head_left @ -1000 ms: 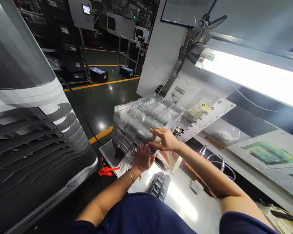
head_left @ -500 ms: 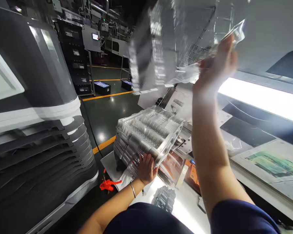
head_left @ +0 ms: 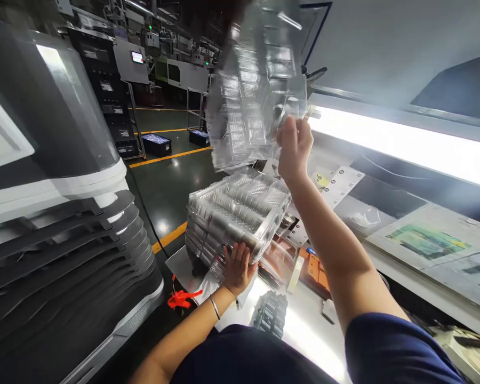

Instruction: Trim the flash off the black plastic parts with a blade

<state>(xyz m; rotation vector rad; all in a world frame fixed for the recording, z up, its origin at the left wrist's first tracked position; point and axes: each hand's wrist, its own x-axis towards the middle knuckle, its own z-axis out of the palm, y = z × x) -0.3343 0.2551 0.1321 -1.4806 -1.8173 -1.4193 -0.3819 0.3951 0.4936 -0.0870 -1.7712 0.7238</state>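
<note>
A stack of clear plastic trays (head_left: 240,205) with ridged rows stands on the white worktable (head_left: 304,325). My left hand (head_left: 237,269) lies with fingers stretched against the near side of this stack. Raised above the stack, my right hand (head_left: 296,144) pinches the edge of a clear plastic tray (head_left: 250,90), which hangs tilted and is partly blurred. A group of dark grey ridged parts (head_left: 270,314) lies on the table close to my body.
Grey stacked bins (head_left: 64,240) rise at the left. An orange box (head_left: 314,272) sits right of the stack, and a red-orange object (head_left: 182,298) is at the table's left edge. A bright lamp (head_left: 400,138) crosses the right side. Black crates (head_left: 156,144) stand on the floor behind.
My right hand has come down and to the left with the clear plastic tray, bringing it nearer the stack. My left hand stays against the stack. The view has shifted slightly.
</note>
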